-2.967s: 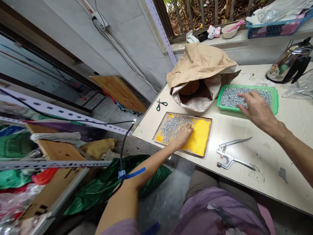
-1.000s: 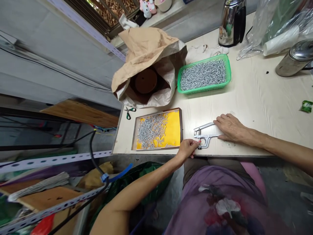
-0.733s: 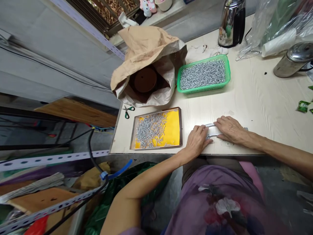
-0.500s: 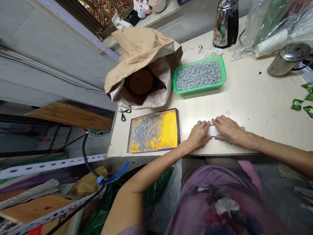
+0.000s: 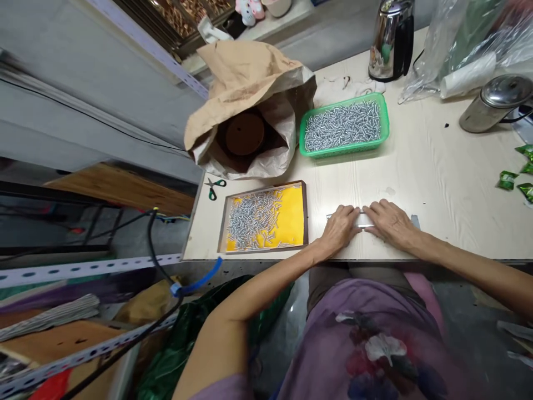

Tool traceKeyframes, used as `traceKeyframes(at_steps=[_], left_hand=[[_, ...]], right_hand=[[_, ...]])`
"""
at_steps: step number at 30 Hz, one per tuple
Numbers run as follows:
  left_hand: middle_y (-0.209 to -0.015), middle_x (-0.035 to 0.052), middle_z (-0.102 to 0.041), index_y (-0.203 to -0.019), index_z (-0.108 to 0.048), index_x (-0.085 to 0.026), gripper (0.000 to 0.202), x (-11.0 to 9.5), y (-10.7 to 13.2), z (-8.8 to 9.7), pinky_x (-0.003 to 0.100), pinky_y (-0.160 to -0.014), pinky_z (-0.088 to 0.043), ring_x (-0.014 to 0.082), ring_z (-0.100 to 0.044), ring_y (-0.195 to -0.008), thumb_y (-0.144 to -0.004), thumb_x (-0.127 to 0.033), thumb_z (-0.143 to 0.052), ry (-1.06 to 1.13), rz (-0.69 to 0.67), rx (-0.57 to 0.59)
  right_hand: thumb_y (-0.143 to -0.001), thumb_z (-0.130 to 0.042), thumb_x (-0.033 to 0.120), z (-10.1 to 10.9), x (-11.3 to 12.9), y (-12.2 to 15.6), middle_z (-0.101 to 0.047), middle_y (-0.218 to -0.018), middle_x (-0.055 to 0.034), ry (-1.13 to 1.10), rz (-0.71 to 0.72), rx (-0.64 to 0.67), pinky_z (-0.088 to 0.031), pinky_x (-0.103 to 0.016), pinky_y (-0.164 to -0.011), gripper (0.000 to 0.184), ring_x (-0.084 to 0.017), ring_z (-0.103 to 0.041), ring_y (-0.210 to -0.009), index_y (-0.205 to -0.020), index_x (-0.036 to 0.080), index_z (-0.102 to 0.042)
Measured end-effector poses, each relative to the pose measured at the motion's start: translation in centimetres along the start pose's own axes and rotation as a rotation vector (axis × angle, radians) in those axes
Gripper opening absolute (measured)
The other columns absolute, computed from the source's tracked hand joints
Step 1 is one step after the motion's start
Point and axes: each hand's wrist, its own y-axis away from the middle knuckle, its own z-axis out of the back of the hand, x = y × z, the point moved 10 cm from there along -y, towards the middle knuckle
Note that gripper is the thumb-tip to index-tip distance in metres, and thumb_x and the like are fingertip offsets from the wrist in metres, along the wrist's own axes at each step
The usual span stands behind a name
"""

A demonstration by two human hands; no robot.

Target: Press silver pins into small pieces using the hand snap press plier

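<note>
A flat silvery strip lies near the table's front edge, its middle showing in the gap between my two hands. My left hand grips its left part, fingers bent over the far edge and thumb along the near edge. My right hand closes the same way over the right part, the fingertips of both hands almost meeting. A small grey end pokes out beyond my right hand. The hands hide most of the strip, so its exact kind cannot be made out.
Left of my hands is a shallow tray with a yellow bottom and many small metal screws. A green basket full of screws stands behind. Scissors, an open paper sack, a kettle and a metal mug are around.
The view has shifted slightly. Both hands stay on the strip in nearly the same place, with small shifts of the fingers.
</note>
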Motion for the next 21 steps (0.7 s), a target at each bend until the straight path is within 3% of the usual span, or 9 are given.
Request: traceKeyframes(at_steps=[2,5,8,11,16,19,21], left_hand=[[-0.123,0.0124,-0.06,-0.123,-0.056,-0.017,0.039,0.8,1.0,1.6,0.039,-0.094,-0.049,0.0246,-0.056,-0.11,-0.087,-0.025,-0.066,0.047,0.037,-0.119],[-0.105,0.0099,-0.065,-0.106,-0.065,-0.016,0.019,3.4,3.3,3.8,0.033,-0.086,-0.05,0.0205,-0.062,-0.097,-0.092,-0.024,-0.056,0.094,0.184,-0.203],[-0.083,0.0067,-0.066,-0.08,-0.069,-0.014,0.019,6.1,5.6,4.3,0.027,-0.074,-0.048,0.0171,-0.063,-0.078,-0.091,-0.025,-0.057,0.082,0.387,-0.12],[-0.077,0.0065,-0.067,-0.073,-0.07,-0.013,0.022,7.4,6.8,2.7,0.025,-0.067,-0.045,0.0171,-0.062,-0.073,-0.084,-0.032,-0.066,0.095,0.54,0.053],[-0.064,0.005,-0.065,-0.07,-0.072,-0.012,0.026,7.4,6.4,-0.1,0.023,-0.06,-0.043,0.0157,-0.061,-0.064,-0.081,-0.036,-0.067,0.183,0.651,0.236],[-0.055,0.003,-0.062,-0.071,-0.073,-0.011,0.019,7.5,6.0,-0.9,0.021,-0.054,-0.044,0.0123,-0.058,-0.052,-0.08,-0.026,-0.064,0.275,0.72,0.348],[-0.056,0.0036,-0.064,-0.074,-0.074,-0.01,0.014,7.5,5.7,-0.5,0.021,-0.053,-0.045,0.0117,-0.057,-0.049,-0.078,-0.019,-0.063,0.253,0.724,0.38]], right_hand=[[-0.079,-0.071,0.041,0.2,-0.7,-0.1,-0.062,-0.107,-0.0171,-0.038,0.007,0.03,-0.044,-0.037,-0.079,0.059,-0.029,-0.054,-0.098,-0.124,0.006,-0.054],[-0.076,-0.072,0.05,0.1,-0.9,0.4,-0.055,-0.127,-0.0216,-0.102,0.067,0.05,-0.046,-0.043,-0.09,0.078,-0.034,-0.051,-0.115,-0.136,0.009,-0.045],[-0.082,-0.065,0.046,0.0,-0.5,1.3,-0.045,-0.142,-0.0218,-0.106,0.081,-0.001,-0.043,-0.051,-0.1,0.075,-0.037,-0.041,-0.131,-0.144,0.015,-0.036],[-0.087,-0.059,0.037,-0.3,0.7,1.9,-0.041,-0.148,-0.0189,-0.092,0.076,-0.059,-0.039,-0.054,-0.105,0.066,-0.036,-0.032,-0.14,-0.145,0.019,-0.035],[-0.092,-0.049,0.02,-0.8,3.2,1.7,-0.052,-0.137,-0.0157,-0.012,0.108,-0.131,-0.04,-0.048,-0.103,0.037,-0.031,-0.039,-0.135,-0.129,0.018,-0.055],[-0.093,-0.045,0.013,-0.9,3.4,1.2,-0.063,-0.114,-0.0113,0.023,0.094,-0.136,-0.044,-0.039,-0.088,0.031,-0.025,-0.053,-0.11,-0.117,0.021,-0.062],[-0.093,-0.046,0.012,-0.8,3.0,0.9,-0.064,-0.093,-0.0082,0.032,0.068,-0.128,-0.042,-0.034,-0.076,0.029,-0.022,-0.054,-0.09,-0.111,0.022,-0.065]])
